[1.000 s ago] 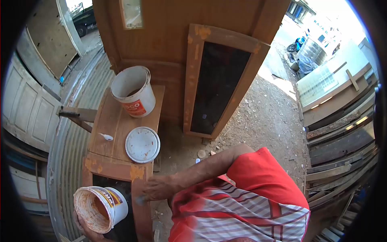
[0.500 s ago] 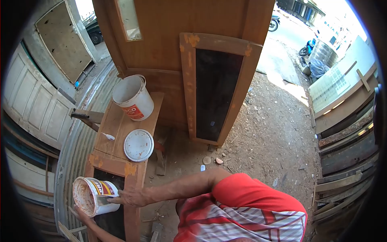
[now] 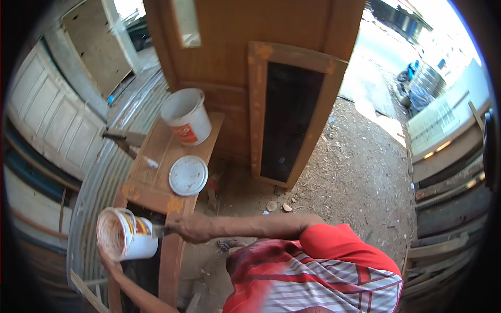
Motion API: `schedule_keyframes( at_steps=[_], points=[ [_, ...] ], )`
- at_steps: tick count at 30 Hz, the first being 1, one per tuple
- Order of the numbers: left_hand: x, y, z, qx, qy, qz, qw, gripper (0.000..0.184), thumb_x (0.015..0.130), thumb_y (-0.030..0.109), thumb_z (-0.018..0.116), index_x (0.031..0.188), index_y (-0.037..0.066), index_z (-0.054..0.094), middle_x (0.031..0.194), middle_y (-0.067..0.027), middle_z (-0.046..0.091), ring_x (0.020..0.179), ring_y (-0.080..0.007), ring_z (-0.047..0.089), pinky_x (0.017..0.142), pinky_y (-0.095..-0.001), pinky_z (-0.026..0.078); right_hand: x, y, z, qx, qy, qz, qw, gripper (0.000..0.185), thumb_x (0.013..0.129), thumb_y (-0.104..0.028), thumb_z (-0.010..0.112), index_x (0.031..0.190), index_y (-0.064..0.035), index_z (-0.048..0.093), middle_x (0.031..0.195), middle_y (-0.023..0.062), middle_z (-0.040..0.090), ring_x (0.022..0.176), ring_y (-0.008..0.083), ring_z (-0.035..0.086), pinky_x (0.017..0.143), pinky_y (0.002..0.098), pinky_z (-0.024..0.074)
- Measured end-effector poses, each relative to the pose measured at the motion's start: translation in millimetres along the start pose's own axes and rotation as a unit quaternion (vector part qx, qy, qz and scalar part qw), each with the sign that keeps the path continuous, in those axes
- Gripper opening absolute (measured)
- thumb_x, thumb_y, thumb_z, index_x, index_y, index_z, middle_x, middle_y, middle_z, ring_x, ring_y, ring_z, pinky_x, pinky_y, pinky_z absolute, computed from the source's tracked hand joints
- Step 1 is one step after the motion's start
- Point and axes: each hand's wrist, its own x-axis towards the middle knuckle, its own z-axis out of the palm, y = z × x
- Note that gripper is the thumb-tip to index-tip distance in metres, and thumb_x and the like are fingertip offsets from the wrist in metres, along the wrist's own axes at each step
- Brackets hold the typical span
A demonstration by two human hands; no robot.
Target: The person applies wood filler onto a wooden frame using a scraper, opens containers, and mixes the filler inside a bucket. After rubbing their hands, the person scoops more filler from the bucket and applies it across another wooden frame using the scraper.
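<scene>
The work looks to be partway along. Orange filler patches (image 3: 175, 204) already show at the corners of the lying wooden frame (image 3: 169, 266), while the near stretch of its side rail looks unpatched from where I stand. The upright framed panel (image 3: 292, 120), leaning against the big brown door (image 3: 224, 68), carries similar orange marks at its top corners and down one side. I can't judge whether any of it has been smoothed, so I'd guess some dressing of the wood remains.

The small white bucket (image 3: 141, 242) is tipped over the dark part of the lying frame, its mouth turned to the left and its inner wall smeared pinkish-brown; whether it rests on the frame I can't tell. The left hand (image 3: 108, 260) curves against its lower outside near the rim, propping it, though some fingers are hidden behind it.

The right hand (image 3: 192, 228) is closed, pinching what looks like a flat scraper (image 3: 158, 230). That blade is blurred beside the bucket's label, and I can't tell if they touch. Farther along the wooden counter (image 3: 156, 180) lie the round white lid (image 3: 188, 176) and a larger, red-labelled bucket (image 3: 186, 117), standing upright.
</scene>
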Motion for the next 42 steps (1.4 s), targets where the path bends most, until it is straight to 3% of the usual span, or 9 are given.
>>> schedule_keyframes(
  at_steps=[2, 4, 10, 18, 23, 26, 29, 32, 42],
  points=[
    [-10, 4, 15, 0.057, 0.009, 0.010, 0.998, 0.063, 0.109, 0.046, 0.047, 0.152, -0.001, 0.049, 0.147, -0.0167, 0.058, 0.133, -0.0291, 0.058, 0.114, -0.0429, 0.046, 37, -26, -42, -0.082, -0.237, 0.110, 0.962, 0.040, 0.093, -0.010, 0.054, 0.132, 0.0017, 0.053, 0.106, 0.0237, 0.063, 0.089, 0.0423, 0.069, 0.070, 0.0521, 0.0571],
    [-6, -11, 4, 0.114, 0.093, 0.033, 0.989, 0.056, 0.110, 0.041, 0.047, 0.147, 0.000, 0.055, 0.139, -0.0150, 0.063, 0.127, -0.0254, 0.061, 0.111, -0.0409, 0.047, 82, -58, -73, -0.131, -0.251, 0.096, 0.954, 0.043, 0.093, -0.009, 0.056, 0.136, -0.0021, 0.052, 0.099, 0.0212, 0.066, 0.078, 0.0419, 0.069, 0.067, 0.0513, 0.0569],
    [-35, 1, 49, 0.053, 0.175, 0.048, 0.982, 0.055, 0.107, 0.038, 0.055, 0.141, -0.006, 0.058, 0.136, -0.0181, 0.066, 0.120, -0.0275, 0.067, 0.105, -0.0398, 0.052, 128, -75, -39, -0.012, -0.136, 0.084, 0.987, 0.067, 0.093, -0.005, 0.066, 0.156, -0.0071, 0.044, 0.100, 0.0175, 0.064, 0.095, 0.0392, 0.066, 0.076, 0.0469, 0.0575],
    [-88, 29, 83, 0.230, 0.226, 0.161, 0.933, 0.056, 0.106, 0.032, 0.061, 0.144, -0.009, 0.053, 0.138, -0.0217, 0.063, 0.130, -0.0261, 0.060, 0.112, -0.0376, 0.045, 64, -28, 31, 0.000, -0.074, 0.056, 0.996, 0.073, 0.091, -0.003, 0.069, 0.159, -0.0091, 0.042, 0.097, 0.0151, 0.062, 0.080, 0.0354, 0.065, 0.074, 0.0474, 0.0561],
    [-133, 58, 150, 0.329, 0.296, 0.413, 0.796, 0.046, 0.109, 0.026, 0.056, 0.139, -0.010, 0.056, 0.135, -0.0225, 0.064, 0.124, -0.0266, 0.063, 0.108, -0.0378, 0.048, 61, -5, 5, -0.001, -0.113, 0.126, 0.986, 0.071, 0.093, -0.003, 0.066, 0.158, -0.0087, 0.040, 0.103, 0.0177, 0.065, 0.087, 0.0388, 0.067, 0.076, 0.0498, 0.0560],
    [-169, 16, 203, 0.284, 0.122, 0.496, 0.811, 0.026, 0.104, 0.009, 0.059, 0.123, -0.007, 0.066, 0.111, -0.0145, 0.071, 0.095, -0.0198, 0.066, 0.087, -0.0382, 0.054, 40, 33, -24, -0.016, -0.087, 0.236, 0.968, 0.065, 0.095, -0.005, 0.065, 0.156, -0.0114, 0.043, 0.114, 0.0224, 0.067, 0.100, 0.0428, 0.068, 0.083, 0.0508, 0.0564],
    [-169, -50, 265, 0.371, -0.083, 0.373, 0.846, 0.028, 0.092, 0.009, 0.072, 0.118, 0.001, 0.069, 0.110, -0.0153, 0.072, 0.101, -0.0349, 0.070, 0.090, -0.0425, 0.056, 5, 88, -63, -0.070, -0.006, 0.279, 0.958, 0.043, 0.099, -0.008, 0.063, 0.142, -0.0056, 0.058, 0.122, 0.0218, 0.067, 0.116, 0.0375, 0.068, 0.096, 0.0410, 0.0541],
    [-151, -116, 331, 0.404, -0.132, 0.307, 0.851, 0.043, 0.088, 0.016, 0.077, 0.127, 0.002, 0.065, 0.129, -0.0175, 0.065, 0.123, -0.0347, 0.061, 0.108, -0.0472, 0.048, -14, 109, -102, -0.067, 0.112, 0.340, 0.931, 0.046, 0.102, -0.008, 0.060, 0.146, 0.0006, 0.053, 0.120, 0.0226, 0.067, 0.104, 0.0354, 0.068, 0.091, 0.0399, 0.0539],
    [-97, -209, 393, 0.560, -0.108, 0.382, 0.727, 0.022, 0.084, 0.015, 0.066, 0.105, 0.007, 0.065, 0.105, -0.0097, 0.059, 0.102, -0.0265, 0.060, 0.091, -0.0435, 0.049, -73, 179, -152, -0.226, -0.028, 0.272, 0.935, 0.051, 0.103, -0.010, 0.054, 0.150, 0.0062, 0.046, 0.132, 0.0307, 0.061, 0.118, 0.0457, 0.062, 0.098, 0.0489, 0.0510]
  ],
)
